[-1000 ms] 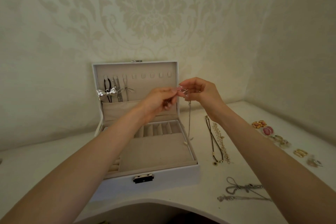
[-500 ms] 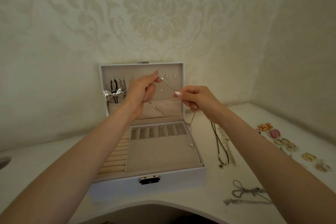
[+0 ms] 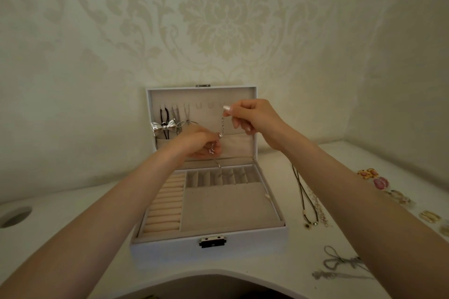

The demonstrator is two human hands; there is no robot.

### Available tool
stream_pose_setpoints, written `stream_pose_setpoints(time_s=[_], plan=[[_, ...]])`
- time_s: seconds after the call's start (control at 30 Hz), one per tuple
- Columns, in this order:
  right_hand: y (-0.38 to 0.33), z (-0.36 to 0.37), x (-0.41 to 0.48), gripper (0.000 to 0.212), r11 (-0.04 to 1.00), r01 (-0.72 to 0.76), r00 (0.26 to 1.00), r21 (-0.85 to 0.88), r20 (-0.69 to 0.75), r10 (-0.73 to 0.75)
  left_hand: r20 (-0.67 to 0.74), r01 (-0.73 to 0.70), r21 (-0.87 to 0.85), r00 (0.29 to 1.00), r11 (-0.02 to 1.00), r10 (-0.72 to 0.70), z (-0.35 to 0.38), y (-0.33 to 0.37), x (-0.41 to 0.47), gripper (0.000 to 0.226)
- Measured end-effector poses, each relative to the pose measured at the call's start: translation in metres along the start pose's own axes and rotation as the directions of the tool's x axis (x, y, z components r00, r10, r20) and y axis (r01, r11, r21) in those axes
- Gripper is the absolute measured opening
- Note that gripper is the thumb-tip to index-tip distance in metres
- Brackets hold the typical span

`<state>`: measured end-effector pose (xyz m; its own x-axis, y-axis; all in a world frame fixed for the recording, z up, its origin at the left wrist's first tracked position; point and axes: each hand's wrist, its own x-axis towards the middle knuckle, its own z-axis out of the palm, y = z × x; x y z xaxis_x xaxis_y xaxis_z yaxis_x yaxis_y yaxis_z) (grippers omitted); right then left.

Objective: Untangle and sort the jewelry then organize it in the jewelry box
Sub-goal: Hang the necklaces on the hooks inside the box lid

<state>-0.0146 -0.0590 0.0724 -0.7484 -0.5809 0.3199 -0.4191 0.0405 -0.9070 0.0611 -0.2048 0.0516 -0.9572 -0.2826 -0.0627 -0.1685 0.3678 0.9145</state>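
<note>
A thin chain (image 3: 222, 126) is held taut in front of the open lid of the jewelry box (image 3: 209, 204); its top is pinched by the right hand (image 3: 252, 119), its lower end by the left hand (image 3: 199, 143), fingers closed on it.

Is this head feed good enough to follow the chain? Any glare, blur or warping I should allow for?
Head view: soft, dim, warm light, no hard glare; wide-angle warping bends the table edge and the walls. The chain between the left hand and right hand is thin but readable against the jewelry box lid; its links are too small to resolve. The silver pieces at lower right are soft.
</note>
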Motion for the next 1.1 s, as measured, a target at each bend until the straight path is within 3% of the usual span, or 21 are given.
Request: stream_pose_setpoints(time_s=[0.1, 0.23, 0.33, 0.57, 0.7, 0.9, 1.1], plan=[[0.001, 0.01, 0.004, 0.017, 0.998, -0.033, 0.999, -0.055, 0.041, 0.035, -0.046, -0.104, 0.136, 0.993, 0.985, 0.111, -0.004, -0.001, -0.003, 0.009], [0.001, 0.018, 0.008, 0.021, 0.988, -0.072, 0.994, -0.138, 0.077, 0.083, -0.096, -0.321, 0.03, 0.942, 0.946, 0.323, -0.012, 0.0, -0.002, 0.022], [0.0, 0.021, 0.012, 0.023, 0.982, -0.083, 0.992, -0.168, 0.077, 0.097, -0.154, -0.328, 0.04, 0.931, 0.944, 0.331, -0.018, -0.005, 0.003, 0.008], [0.003, 0.02, 0.018, 0.018, 0.967, -0.118, 0.988, -0.225, 0.073, 0.138, -0.361, -0.38, 0.181, 0.832, 0.907, 0.42, -0.03, -0.01, 0.018, 0.004], [0.008, 0.029, 0.027, 0.017, 0.99, -0.06, 0.994, -0.13, -0.098, 0.047, -0.438, -0.39, 0.26, 0.768, 0.884, 0.467, -0.034, -0.01, 0.025, 0.006], [0.009, 0.051, 0.044, 0.018, 0.998, -0.01, 0.952, -0.057, -0.305, -0.008, -0.6, -0.265, 0.381, 0.658, 0.886, 0.455, -0.035, -0.012, 0.031, 0.01], [0.011, 0.062, 0.052, 0.021, 1.0, 0.007, 0.88, 0.0, -0.475, -0.006, -0.617, -0.289, 0.358, 0.64, 0.888, 0.458, -0.036, -0.01, 0.035, 0.005]])
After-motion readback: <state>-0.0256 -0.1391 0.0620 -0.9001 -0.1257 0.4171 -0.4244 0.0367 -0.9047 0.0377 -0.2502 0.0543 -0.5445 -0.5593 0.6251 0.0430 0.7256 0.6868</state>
